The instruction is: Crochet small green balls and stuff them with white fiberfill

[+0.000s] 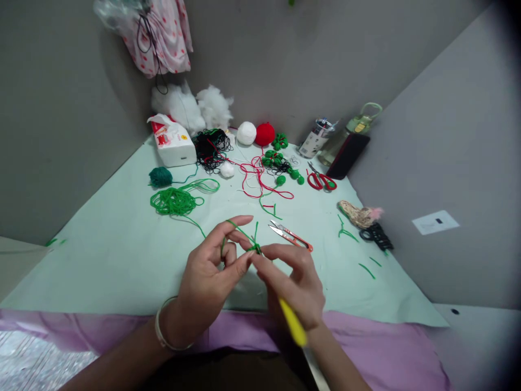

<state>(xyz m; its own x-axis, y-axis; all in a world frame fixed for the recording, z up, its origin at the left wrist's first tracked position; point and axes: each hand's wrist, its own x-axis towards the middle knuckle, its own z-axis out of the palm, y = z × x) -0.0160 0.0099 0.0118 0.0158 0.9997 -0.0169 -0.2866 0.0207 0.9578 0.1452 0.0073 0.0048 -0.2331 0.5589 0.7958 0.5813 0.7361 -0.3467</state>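
My left hand (217, 266) pinches a small piece of green crochet (254, 248) between thumb and fingertips. Green yarn (240, 231) runs over its raised index finger and back to a loose green skein (175, 201). In my right hand (295, 279) is a crochet hook (292, 321) with a yellow handle, which slants down toward my lap. The fingertips of both hands meet at the crochet, and the hook's tip is hidden there. Just beyond my right hand lie orange-handled thread snips (295, 238), blades apart.
Behind lie red yarn (254, 179), black yarn (211, 149), a red ball (265, 134), a white ball (246, 133) and green crocheted pieces (272, 158). A tissue pack (175, 144) is at left. Red-handled scissors (321, 180), a pen cup (315, 140) and a phone (349, 156) are at right.
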